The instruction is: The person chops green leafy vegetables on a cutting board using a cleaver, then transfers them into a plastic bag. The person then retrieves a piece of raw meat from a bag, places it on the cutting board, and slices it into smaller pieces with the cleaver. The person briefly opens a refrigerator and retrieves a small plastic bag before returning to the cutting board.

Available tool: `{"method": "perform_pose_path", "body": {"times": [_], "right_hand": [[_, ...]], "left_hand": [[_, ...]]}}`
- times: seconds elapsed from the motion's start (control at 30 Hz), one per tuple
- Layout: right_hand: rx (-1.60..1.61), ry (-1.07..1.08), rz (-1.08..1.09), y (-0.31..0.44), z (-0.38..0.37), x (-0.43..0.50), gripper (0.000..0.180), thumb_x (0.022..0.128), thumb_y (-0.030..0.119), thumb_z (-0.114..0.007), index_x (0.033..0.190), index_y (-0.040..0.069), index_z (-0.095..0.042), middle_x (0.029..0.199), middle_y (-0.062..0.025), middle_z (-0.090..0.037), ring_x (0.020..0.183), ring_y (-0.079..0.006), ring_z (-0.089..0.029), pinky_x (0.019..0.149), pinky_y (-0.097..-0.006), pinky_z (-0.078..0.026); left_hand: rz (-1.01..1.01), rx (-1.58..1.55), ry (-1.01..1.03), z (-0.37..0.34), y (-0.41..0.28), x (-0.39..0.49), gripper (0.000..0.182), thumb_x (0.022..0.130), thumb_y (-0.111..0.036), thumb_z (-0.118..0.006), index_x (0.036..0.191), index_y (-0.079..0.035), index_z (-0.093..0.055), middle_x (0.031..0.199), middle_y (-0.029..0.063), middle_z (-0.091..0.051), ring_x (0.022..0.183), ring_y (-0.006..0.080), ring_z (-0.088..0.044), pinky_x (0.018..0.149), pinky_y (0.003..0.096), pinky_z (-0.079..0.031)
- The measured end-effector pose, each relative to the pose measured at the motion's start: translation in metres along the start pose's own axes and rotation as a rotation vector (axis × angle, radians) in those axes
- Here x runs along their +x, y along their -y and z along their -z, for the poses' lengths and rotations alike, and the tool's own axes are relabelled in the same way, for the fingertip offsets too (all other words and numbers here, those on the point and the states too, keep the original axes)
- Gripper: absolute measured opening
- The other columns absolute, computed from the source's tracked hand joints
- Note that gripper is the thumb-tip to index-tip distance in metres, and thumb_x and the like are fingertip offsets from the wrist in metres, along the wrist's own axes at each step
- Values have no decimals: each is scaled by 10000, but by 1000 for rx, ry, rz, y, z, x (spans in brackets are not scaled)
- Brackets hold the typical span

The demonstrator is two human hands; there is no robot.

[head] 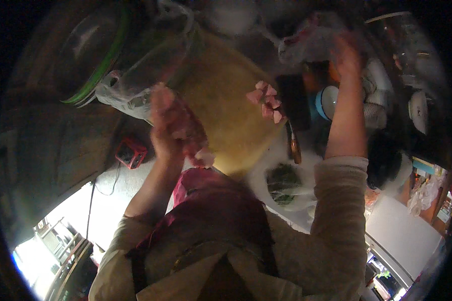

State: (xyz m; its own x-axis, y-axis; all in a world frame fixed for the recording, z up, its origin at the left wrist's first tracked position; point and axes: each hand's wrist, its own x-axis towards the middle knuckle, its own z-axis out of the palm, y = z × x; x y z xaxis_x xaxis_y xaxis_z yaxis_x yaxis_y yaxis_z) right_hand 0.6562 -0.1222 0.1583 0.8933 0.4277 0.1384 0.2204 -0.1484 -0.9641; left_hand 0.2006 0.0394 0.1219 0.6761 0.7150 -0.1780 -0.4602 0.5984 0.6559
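Note:
My left hand [162, 126] grips a long piece of raw meat [191, 126] over the near left side of a yellowish cutting board [229, 101]. Pale fat shows at the meat's near end. Small chunks of cut meat [270, 101] lie at the board's right side. Beside them rests a cleaver with a dark broad blade [293, 99] and a wooden handle [295, 148]. My right hand [345, 54] reaches far to the right, at a clear plastic bag [305, 43]. Its fingers are blurred and dim, so their hold on the bag cannot be made out.
Another plastic bag [126, 99] sits left of the board, near a large green-rimmed round object [101, 73]. A blue-sided bowl [327, 102] and white dishes [376, 101] stand under and beyond my right forearm. Leafy greens in plastic [284, 184] lie near right. A red-framed device [131, 153] is left.

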Motion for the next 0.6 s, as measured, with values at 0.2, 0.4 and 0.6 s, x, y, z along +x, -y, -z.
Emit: {"method": "perform_pose_path", "body": {"times": [0.2,0.4,0.6], "right_hand": [[-1002,-24,394,-36,3,-167,555,776,169,-618,1281,80,-405,1261,-245,-410,1201,-409,-338,962,-466,-348],[-963,198,-4,-109,5,-310,737,756,193,-652,1362,66,-251,1251,-256,-428,1082,-407,-484,912,-449,-398],[-975,286,-301,-85,9,-280,763,775,168,-615,1390,75,-174,1085,-235,-570,884,-407,-593,753,-476,-475]], "left_hand": [[-124,405,-476,39,108,22,805,701,-274,-697,1370,-233,-251,1112,91,-415,862,233,-538,627,275,-478],[253,1530,-863,40,122,56,1112,505,-409,-813,1399,-255,-169,1254,218,-280,1150,402,-376,899,475,-394],[225,1791,-658,45,95,63,1152,458,-376,-840,1383,-257,-165,1266,226,-299,1173,411,-379,919,438,-402]]}}
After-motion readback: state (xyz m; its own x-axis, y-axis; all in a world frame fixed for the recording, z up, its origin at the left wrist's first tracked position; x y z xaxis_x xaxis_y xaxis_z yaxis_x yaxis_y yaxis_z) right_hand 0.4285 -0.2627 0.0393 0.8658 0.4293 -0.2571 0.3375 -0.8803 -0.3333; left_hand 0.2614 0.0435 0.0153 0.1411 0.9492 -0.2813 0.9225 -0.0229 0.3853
